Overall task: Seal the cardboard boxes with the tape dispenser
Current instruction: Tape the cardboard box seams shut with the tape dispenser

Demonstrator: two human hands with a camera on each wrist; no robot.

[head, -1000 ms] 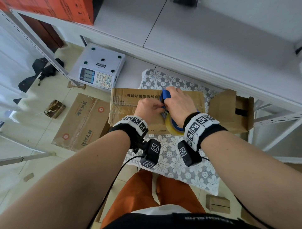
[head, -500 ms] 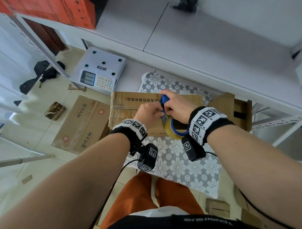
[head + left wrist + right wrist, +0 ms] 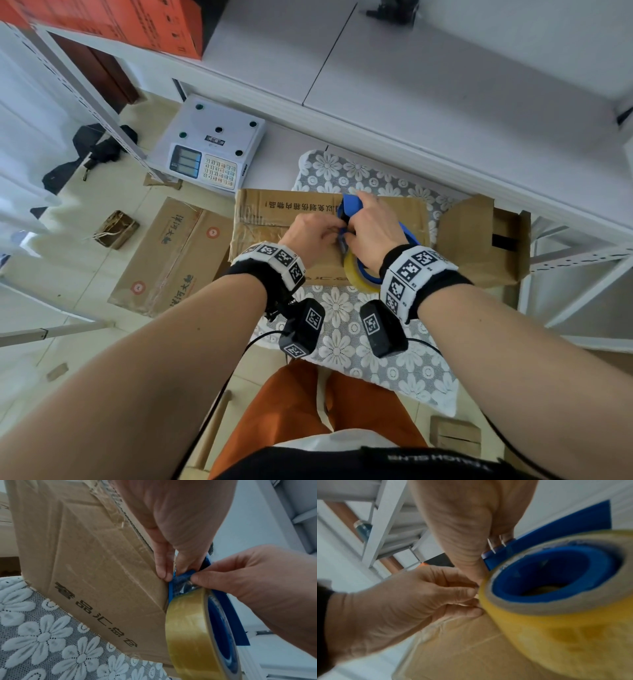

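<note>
Over the lace-covered table [image 3: 342, 346], from the head view, the right hand [image 3: 373, 229] grips the blue tape dispenser [image 3: 351, 205] atop the cardboard box [image 3: 284, 219]. Left wrist view: left hand [image 3: 171, 520] fingertips pinch the tape end at the dispenser's mouth; it could slip and re-stick. Right wrist view: blurred, the yellowish tape roll [image 3: 565, 622] looms close.

Place: a small packing or stockroom corner.
Shelving: white metal racks [image 3: 428, 102] with slotted uprights.
Weighing: an electronic price scale [image 3: 212, 147] on the lower shelf.
Stock: brown printed cartons [image 3: 171, 253] on the tiled floor [image 3: 68, 212], an orange carton [image 3: 113, 24] up on the rack.
Work surface: lace-covered tabletop [image 3: 387, 363].
</note>
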